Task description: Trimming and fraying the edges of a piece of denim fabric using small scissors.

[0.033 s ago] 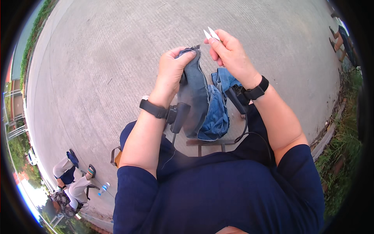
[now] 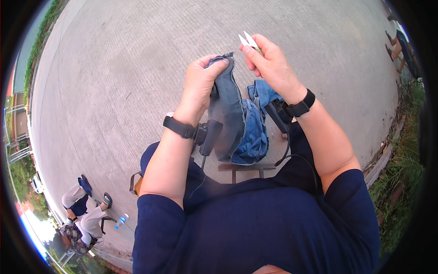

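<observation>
My left hand pinches the frayed top edge of a faded denim piece between thumb and fingers. The cloth hangs down toward my lap, its inner side and raw side edge showing. Brighter blue denim lies beside and behind it, with more at the right below my right hand. That hand is closed around thread snips, whose two pale pointed blades stick out past the thumb, slightly apart. Most of their handle is hidden in the palm. The snips are apart from the cloth.
Below the denim is a small wooden stool between my legs. Straps on both wrists carry black devices with cables. At lower left a seated person has a plastic bottle nearby. Another person's legs show far right, above grass.
My right thumb has shifted slightly, and a little more of the snips' handle shows. My left hand and the denim look the same.
</observation>
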`<state>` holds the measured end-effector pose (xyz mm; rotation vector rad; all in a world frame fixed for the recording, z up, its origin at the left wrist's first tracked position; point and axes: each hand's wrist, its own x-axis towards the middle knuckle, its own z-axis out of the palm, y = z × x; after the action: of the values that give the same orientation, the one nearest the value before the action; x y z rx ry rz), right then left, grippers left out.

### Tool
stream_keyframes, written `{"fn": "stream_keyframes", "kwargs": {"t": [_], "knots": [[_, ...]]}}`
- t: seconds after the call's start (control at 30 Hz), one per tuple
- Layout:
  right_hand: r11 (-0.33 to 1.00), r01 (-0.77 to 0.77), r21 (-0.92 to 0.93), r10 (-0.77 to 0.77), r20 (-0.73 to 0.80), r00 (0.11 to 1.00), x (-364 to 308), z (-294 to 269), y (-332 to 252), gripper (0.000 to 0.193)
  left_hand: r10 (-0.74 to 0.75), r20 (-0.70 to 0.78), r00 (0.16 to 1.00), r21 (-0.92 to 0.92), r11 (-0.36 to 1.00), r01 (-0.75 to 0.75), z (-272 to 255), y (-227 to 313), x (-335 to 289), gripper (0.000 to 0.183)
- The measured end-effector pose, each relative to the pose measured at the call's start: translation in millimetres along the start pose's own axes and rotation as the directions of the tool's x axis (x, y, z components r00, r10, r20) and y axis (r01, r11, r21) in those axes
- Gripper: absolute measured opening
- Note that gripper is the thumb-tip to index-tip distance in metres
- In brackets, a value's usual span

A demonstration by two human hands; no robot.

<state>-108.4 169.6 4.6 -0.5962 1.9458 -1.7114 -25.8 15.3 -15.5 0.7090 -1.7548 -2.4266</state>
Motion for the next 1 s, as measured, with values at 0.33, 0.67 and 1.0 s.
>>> {"fn": "stream_keyframes", "kwargs": {"t": [0.33, 0.67, 1.0], "knots": [[0.986, 0.150, -0.074, -0.154, -0.050, 0.987, 5.4, 9.1, 22.7, 0.023, -0.004, 0.025, 1.000, -0.079, 0.997, 0.006, 0.8, -2.8, 1.7, 0.012], [0.881, -0.202, 0.427, 0.166, 0.121, 0.979, 3.6, 9.6, 12.2, 0.009, -0.059, 0.096, 0.994, -0.257, 0.963, 0.082, -5.8, -4.9, 2.7, 0.012], [0.994, 0.092, 0.062, -0.087, -0.066, 0.994, 4.5, 6.9, 14.4, 0.017, 0.060, 0.027, 0.998, -0.008, 0.998, -0.060, 1.2, -2.6, -3.3, 0.017]]}}
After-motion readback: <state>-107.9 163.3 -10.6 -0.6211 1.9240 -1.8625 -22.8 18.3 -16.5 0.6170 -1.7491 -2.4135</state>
